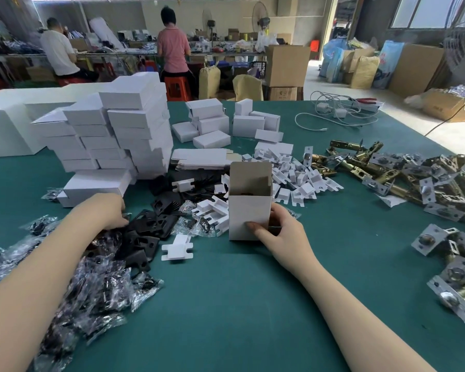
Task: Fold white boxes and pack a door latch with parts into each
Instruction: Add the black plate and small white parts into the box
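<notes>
A green counter lies bare in the near middle, between the two forearms, giving open room to reach. On the left, a heap of clear screw bags and black plates blocks the way. Behind them a tall stack of closed white boxes walls off the far left. Straight ahead, an upright open box stands among scattered white inserts. On the right, a spread of brass door latches crowds the counter out to its edge.
</notes>
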A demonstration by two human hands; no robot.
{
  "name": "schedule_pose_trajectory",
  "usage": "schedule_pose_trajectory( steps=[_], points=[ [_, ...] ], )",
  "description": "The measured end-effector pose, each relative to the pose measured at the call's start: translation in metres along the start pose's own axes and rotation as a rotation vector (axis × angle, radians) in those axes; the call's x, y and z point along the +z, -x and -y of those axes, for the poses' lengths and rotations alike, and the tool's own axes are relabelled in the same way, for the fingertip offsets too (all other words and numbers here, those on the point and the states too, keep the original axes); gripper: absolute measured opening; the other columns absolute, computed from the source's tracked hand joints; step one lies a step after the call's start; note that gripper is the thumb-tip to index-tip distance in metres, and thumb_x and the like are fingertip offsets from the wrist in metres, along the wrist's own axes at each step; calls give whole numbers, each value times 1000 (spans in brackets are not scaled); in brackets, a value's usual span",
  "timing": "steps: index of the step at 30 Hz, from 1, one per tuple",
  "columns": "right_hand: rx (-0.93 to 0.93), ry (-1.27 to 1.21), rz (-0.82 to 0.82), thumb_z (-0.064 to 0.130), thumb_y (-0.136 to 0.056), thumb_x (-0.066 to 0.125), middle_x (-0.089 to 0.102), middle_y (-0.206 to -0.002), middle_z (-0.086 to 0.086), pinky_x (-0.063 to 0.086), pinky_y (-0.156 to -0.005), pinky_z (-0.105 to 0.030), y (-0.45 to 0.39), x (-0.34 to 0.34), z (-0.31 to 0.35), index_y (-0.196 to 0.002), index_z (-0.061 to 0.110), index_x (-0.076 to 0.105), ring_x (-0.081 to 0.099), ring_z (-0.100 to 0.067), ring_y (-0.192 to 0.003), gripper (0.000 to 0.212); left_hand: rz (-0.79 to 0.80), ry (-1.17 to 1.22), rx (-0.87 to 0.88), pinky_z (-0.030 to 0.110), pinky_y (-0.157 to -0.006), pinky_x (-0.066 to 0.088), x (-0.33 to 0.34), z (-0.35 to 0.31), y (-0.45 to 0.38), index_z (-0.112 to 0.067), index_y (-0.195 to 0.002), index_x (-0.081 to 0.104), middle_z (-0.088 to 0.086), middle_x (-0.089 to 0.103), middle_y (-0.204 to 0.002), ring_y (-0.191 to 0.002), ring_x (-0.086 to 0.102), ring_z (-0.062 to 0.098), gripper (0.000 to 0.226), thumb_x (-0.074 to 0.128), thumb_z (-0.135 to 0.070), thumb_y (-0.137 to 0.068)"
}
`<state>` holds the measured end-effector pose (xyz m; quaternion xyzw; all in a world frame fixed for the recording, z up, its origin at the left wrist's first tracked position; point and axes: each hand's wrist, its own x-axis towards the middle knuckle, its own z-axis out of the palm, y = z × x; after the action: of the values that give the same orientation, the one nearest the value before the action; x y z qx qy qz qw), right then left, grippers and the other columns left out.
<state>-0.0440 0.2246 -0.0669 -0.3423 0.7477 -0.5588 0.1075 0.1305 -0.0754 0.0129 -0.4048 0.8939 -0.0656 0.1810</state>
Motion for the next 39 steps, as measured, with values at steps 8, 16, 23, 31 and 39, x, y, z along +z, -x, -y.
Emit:
schedule_pose_trajectory(
  steps=[8, 16, 23, 31, 39],
  points=[
    [10, -16, 5, 35, -83, 74, 70, -102, 19, 47, -73, -7, -1, 1, 0, -122, 39, 58, 64, 5, -89, 43, -270, 283, -53, 32, -76, 51, -24, -3, 16, -20, -100, 70, -2, 68, -93, -84, 61, 20, 21, 71, -36, -88],
    [16, -30, 6, 35, -83, 75, 70, -101, 18, 48, -74, -8, -2, 1, -2, -123, 38, 59, 65, 4, -89, 44, -565, 1250, 664, 19, -68, 52, -71, -88, 82, -38, -99, 55, -16, 68, -94, -76, 71, 1, 21, 64, -19, -94],
    [-13, -33, -11, 32, -83, 76, 69, -99, 26, 48, -75, -9, 0, 2, 1, -117, 41, 59, 64, 4, -91, 39, -873, 726, 787, 39, -79, 51, -63, -147, 83, -22, -98, 72, -10, 65, -82, -82, 60, 12, 14, 72, -16, -86],
    [-19, -19, -8, 33, -83, 76, 69, -98, 24, 47, -74, -8, 2, 1, 4, -106, 52, 54, 64, 4, -90, 37, -966, 528, 646, 33, -90, 22, -48, -152, 81, -32, -90, 77, -6, 59, -105, -112, 48, 23, 7, 71, -36, -87],
    [-12, -9, -10, 35, -82, 75, 68, -97, 26, 47, -74, -8, 2, 2, 6, -105, 56, 54, 64, 4, -89, 37, -1002, 478, 508, 35, -83, 22, -46, -150, 86, -27, -86, 78, -9, 67, -98, -105, 49, 32, 9, 70, -30, -89]
  ],
)
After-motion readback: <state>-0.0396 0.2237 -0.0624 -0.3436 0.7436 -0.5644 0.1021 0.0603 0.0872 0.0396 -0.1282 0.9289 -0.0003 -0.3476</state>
